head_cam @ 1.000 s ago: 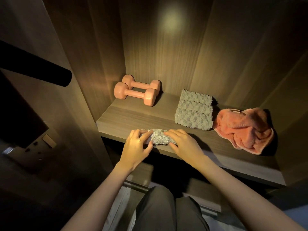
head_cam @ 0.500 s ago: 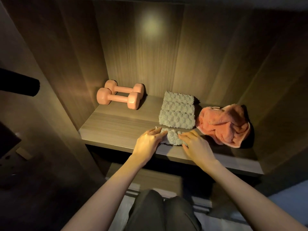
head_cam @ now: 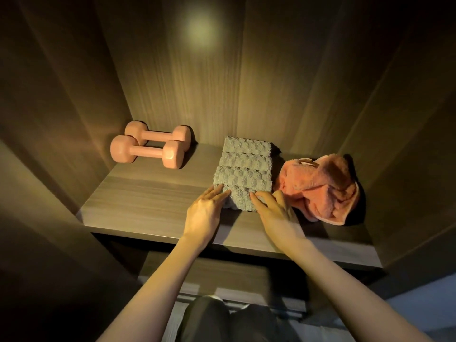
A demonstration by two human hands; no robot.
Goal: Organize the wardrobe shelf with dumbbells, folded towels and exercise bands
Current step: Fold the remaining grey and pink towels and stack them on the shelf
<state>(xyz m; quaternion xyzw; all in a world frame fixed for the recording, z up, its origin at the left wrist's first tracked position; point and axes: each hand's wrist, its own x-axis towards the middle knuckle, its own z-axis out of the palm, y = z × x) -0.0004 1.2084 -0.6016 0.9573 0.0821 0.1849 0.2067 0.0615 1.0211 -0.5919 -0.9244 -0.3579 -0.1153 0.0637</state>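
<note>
Pressing the grey roll (head_cam: 238,199) on the shelf (head_cam: 148,201): left hand (head_cam: 204,213) and right hand (head_cam: 276,214) are touching its ends, grips flat-fingered, clasping nothing. Long axis is running left-right; towel row (head_cam: 244,166) is sitting directly behind.

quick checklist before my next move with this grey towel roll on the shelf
1. Both hands on the small grey rolled towel: ok, left hand and right hand touch it.
2. Roll against the row of three grey textured towel rolls: ok, it touches the front one.
3. Roll lined up with that row: cannot tell, fingers cover its ends.
4. Pink fluffy towel folded: not ok, it lies crumpled at the right.
5. Two pink dumbbells parked: ok, side by side at the back left of the wooden shelf.
</note>
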